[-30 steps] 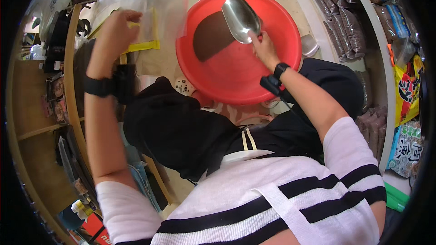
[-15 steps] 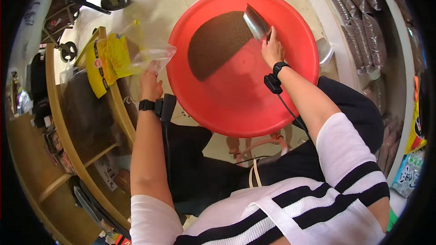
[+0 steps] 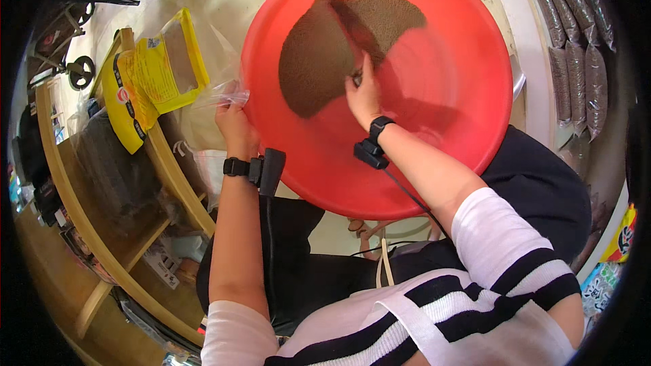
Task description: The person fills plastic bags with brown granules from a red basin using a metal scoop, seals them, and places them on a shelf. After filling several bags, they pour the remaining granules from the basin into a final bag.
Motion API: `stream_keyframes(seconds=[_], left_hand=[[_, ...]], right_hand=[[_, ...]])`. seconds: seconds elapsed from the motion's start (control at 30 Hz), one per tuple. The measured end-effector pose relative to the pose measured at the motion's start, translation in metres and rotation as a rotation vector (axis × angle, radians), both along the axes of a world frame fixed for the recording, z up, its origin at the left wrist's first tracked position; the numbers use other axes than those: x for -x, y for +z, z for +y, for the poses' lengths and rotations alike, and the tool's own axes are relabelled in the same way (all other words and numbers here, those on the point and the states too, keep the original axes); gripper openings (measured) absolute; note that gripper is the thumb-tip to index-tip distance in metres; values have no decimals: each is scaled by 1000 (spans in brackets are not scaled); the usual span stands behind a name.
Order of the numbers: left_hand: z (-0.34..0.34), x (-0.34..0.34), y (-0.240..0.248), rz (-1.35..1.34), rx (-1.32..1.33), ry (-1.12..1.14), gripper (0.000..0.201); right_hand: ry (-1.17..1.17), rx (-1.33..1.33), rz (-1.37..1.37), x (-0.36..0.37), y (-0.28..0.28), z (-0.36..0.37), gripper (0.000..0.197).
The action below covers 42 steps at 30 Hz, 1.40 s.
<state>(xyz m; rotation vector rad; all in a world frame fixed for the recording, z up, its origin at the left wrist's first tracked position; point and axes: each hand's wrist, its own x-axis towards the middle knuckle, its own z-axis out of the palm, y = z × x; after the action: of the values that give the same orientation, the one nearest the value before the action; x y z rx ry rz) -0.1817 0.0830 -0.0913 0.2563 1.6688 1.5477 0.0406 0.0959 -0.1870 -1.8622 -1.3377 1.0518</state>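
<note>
One wooden shelf (image 3: 178, 175) stands at the left, and it is the biggest thing close by. Next comes a big round red tub (image 3: 325, 163), in front of the person's knees. It sits close, I think, so the arms do not have to stretch. Its wall goes all the way round, which likely stops little grains from rolling out.

A wide brown heap of grains (image 3: 312, 61) lies inside the tub, mostly at the far left. The near part of the tub is bare red.

A yellow pack (image 3: 156, 85) lies at the far end of the shelf, left of the tub. Just beside it is a clear bag (image 3: 222, 95). I cannot tell if they are joined.

A scoop (image 3: 354, 28) leans with its far end in the grains. Its handle points back to the person, maybe so it is easy to grip.

The right hand (image 3: 366, 98) is curled round that handle. The left hand (image 3: 236, 122) is just beside the tub's left rim. Its fingers are pinched close together on the clear bag's edge, perhaps because thin plastic is floppy.
</note>
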Motion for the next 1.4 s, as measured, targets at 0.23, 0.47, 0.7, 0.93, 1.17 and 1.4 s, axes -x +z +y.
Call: stream_keyframes(seconds=[0.23, 0.47, 0.7, 0.93, 1.17, 1.4], left_hand=[[-2, 0, 3, -62, -14, -79, 34], [11, -6, 41, 710, 52, -364, 24], [11, -58, 61, 1627, 211, -841, 14], [-4, -96, 70, 1652, 363, -1020, 11], [-22, -134, 79, 1569, 151, -1139, 8], [-30, -144, 96, 1523, 64, -1051, 8]], right_hand=[[-57, 225, 410, 39, -25, -43, 57], [56, 640, 1095, -5, -10, -31, 32], [451, 570, 873, -100, 63, 15, 25], [553, 634, 603, -160, 171, 11, 21], [540, 677, 327, -152, 234, 2, 12], [870, 540, -256, -120, 296, 26, 22]])
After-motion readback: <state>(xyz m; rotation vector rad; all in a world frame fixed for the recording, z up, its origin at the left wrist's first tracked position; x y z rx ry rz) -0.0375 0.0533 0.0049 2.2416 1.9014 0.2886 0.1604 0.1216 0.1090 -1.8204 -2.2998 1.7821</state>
